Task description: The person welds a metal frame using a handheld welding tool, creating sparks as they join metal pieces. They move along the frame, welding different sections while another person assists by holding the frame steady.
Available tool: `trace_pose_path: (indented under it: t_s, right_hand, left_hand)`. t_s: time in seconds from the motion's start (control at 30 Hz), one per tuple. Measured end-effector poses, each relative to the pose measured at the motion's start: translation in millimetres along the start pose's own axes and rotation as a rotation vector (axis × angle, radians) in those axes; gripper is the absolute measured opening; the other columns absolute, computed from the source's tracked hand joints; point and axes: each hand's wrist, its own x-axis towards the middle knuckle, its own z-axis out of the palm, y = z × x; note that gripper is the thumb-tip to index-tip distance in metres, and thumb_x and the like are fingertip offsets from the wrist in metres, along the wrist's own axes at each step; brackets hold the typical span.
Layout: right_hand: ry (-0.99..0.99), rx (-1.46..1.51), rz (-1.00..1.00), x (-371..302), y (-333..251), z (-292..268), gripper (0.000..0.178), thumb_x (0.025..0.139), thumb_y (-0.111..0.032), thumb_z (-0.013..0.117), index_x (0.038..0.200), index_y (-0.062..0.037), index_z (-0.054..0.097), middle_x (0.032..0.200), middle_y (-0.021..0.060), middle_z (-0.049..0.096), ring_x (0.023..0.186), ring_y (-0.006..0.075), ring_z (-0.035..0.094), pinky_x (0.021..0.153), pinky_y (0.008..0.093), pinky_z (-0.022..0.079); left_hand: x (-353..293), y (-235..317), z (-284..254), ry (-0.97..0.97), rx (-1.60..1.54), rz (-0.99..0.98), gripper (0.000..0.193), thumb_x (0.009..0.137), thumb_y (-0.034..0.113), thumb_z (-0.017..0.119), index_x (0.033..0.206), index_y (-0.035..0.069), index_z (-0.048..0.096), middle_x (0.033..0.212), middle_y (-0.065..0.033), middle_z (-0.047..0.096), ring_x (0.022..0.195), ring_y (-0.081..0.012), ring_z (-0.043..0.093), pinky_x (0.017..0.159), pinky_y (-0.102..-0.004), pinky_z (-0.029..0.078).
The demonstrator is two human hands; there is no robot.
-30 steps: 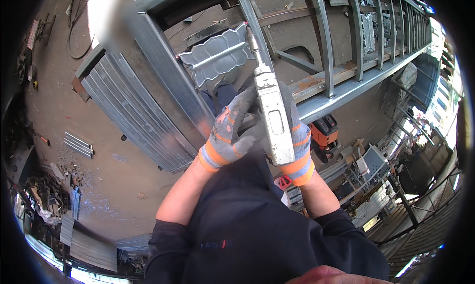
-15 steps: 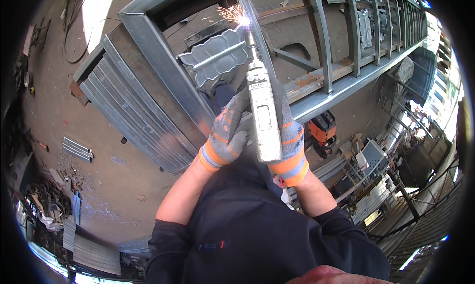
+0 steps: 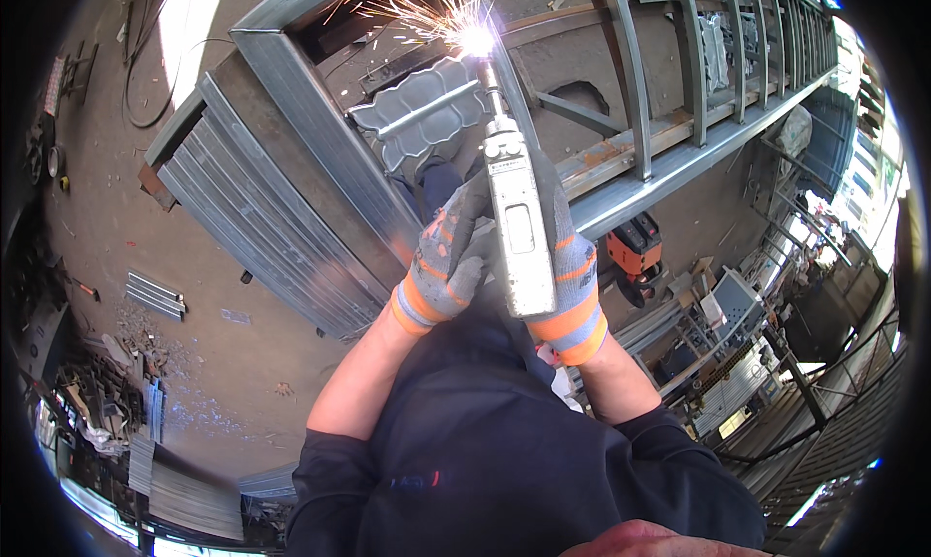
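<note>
A brown floor fills the left and lower left of the picture. A large grey metal framework spans the top, its row of bars running off to the upper right. Long ridged metal lengths lie slantwise left of centre, beside the framework's thick left beam. Heaped scrap gathers at the lower left. An orange-and-black machine stands right of centre. A grey scalloped panel shows in the upper centre, inside the framework. The pale handheld tool is at the centre, pointing up the picture. The right hand, gloved in grey and orange, has its grip closed round the tool's body from the right and beneath. The left hand, gloved alike, is half curled at the tool's left side, thumb apart from the fingers; whether its grip bears on the tool I cannot tell. At the tip of the tool's narrow nozzle, upper centre, a white glow sends orange sparks leftward and up
</note>
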Motion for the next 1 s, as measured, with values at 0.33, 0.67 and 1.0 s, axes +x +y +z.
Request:
trace_pose_path:
  t_s: [0.33, 0.67, 1.0]
  right_hand:
    - [-0.025, 0.001, 0.016, 0.4, -1.2, -4.5, 0.054, 0.089, -0.010, 0.077, 0.139, -0.0020, 0.058, 0.120, 0.0203, 0.069, 0.106, 0.0412, 0.069, 0.088, 0.0443, 0.056]
    - [0.014, -0.036, -0.017, 1.8, -2.4, -2.4, 0.052, 0.090, -0.010, 0.076, 0.138, -0.0023, 0.058, 0.120, 0.0205, 0.068, 0.106, 0.0418, 0.068, 0.089, 0.0454, 0.056]
    - [0.005, -0.078, -0.008, -15.0, -8.1, -14.3, 0.046, 0.090, -0.009, 0.075, 0.133, -0.0021, 0.061, 0.112, 0.0181, 0.070, 0.098, 0.0390, 0.070, 0.083, 0.0425, 0.057]
  left_hand:
    - [3.4, -0.4, 0.4, -0.002, -0.007, 0.010, 0.094, 0.102, 0.062, 0.049, 0.159, -0.011, 0.038, 0.158, -0.0279, 0.049, 0.148, -0.0414, 0.049, 0.121, -0.0475, 0.037]
    - [1.8, -1.2, 0.7, -0.007, -0.003, 0.000, 0.093, 0.102, 0.062, 0.048, 0.160, -0.010, 0.038, 0.159, -0.0255, 0.048, 0.147, -0.0380, 0.049, 0.121, -0.0452, 0.037]
    - [2.4, 0.0, 2.3, 0.040, 0.162, 0.110, 0.072, 0.093, 0.031, 0.058, 0.151, -0.010, 0.048, 0.150, -0.0282, 0.055, 0.136, -0.0385, 0.057, 0.114, -0.0451, 0.045]
